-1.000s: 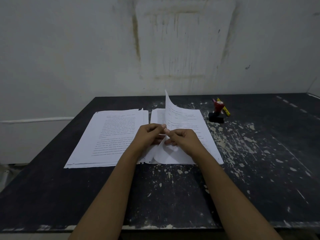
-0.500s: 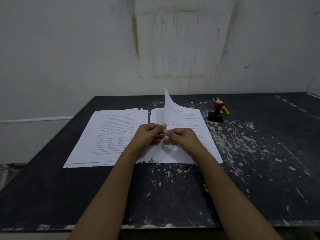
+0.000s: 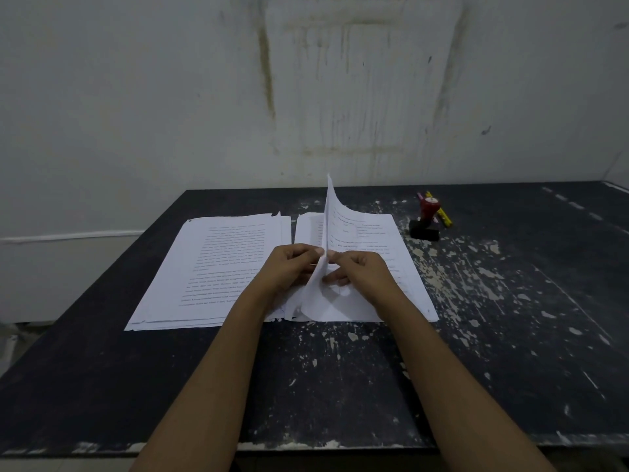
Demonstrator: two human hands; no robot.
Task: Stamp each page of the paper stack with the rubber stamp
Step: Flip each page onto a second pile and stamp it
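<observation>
Two stacks of printed white pages lie side by side on the black table: a left stack (image 3: 218,267) and a right stack (image 3: 405,267). The top sheet (image 3: 332,216) of the right stack is lifted along its left edge and stands nearly upright, curling. My left hand (image 3: 289,267) and my right hand (image 3: 360,270) both pinch that sheet's lower left edge between thumb and fingers. The rubber stamp (image 3: 425,219), red handle on a black base, stands alone on the table to the right of the right stack, untouched.
A yellow pen or marker (image 3: 442,214) lies just behind the stamp. The black table (image 3: 510,318) has chipped, paint-flecked patches. A stained white wall (image 3: 306,97) rises at the table's far edge. The near edge runs under my forearms.
The lifted sheet has turned more upright and edge-on toward me. My two hands stay pinched together on its lower edge, almost in the same place.
</observation>
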